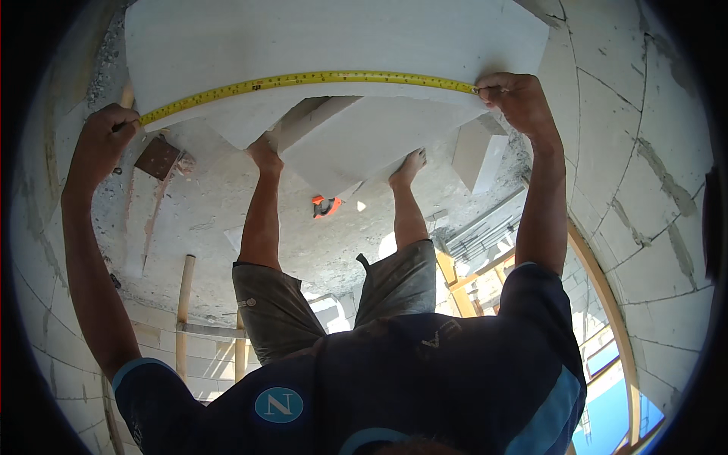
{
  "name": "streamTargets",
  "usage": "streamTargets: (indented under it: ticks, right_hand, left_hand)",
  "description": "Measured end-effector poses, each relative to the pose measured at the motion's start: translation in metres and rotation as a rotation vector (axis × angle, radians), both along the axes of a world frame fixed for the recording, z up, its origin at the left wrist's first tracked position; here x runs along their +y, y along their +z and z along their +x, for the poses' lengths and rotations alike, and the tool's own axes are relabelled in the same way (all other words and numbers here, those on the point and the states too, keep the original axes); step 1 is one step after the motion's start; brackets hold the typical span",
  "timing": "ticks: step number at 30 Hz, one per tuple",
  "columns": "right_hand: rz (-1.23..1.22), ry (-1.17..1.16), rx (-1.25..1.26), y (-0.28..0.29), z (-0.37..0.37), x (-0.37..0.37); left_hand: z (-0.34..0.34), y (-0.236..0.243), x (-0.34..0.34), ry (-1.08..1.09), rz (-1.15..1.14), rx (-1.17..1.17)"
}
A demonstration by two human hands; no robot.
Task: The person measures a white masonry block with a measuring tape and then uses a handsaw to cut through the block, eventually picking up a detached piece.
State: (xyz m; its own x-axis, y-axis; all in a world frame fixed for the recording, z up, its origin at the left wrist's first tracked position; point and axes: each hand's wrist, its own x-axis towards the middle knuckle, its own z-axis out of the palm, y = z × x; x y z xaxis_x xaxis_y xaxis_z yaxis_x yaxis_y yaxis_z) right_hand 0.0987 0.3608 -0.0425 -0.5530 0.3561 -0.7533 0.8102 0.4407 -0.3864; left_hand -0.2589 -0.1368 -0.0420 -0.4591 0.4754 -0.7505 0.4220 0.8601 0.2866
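A yellow tape measure [331, 78] is stretched across the front edge of a large white board [337, 38]. My left hand [110, 136] pinches the tape at the board's left end. My right hand [516, 102] grips its other end at the board's right side. A second pale slab [341, 140] lies below the board, between my bare feet. An orange-and-black tool [326, 205] lies on the dusty floor near my legs.
A brown square piece [157, 158] sits at left, and a pale block [474, 155] beside my right foot. Block walls [637, 182] curve along both sides. Upright wooden posts [184, 303] stand at lower left. A timber-framed opening [610, 288] shows at lower right.
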Motion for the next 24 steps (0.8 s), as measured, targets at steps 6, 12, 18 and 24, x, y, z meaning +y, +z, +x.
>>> streamTargets:
  ticks: [6, 12, 18, 24]
  right_hand:
    - [0.064, 0.008, -0.075, 0.022, -0.004, 0.009]
    - [0.141, 0.065, -0.019, 0.023, 0.003, -0.002]
    - [0.108, 0.094, -0.002, 0.024, -0.007, 0.007]
    - [0.116, 0.102, -0.003, 0.018, 0.002, 0.001]
  left_hand:
    - [-0.007, -0.017, 0.004, 0.0, 0.135, -0.057]
    - [-0.009, -0.011, 0.002, -0.031, 0.15, -0.034]
    - [-0.004, -0.008, 0.003, 0.025, 0.143, -0.047]
    - [-0.003, -0.003, 0.007, -0.033, 0.131, -0.059]
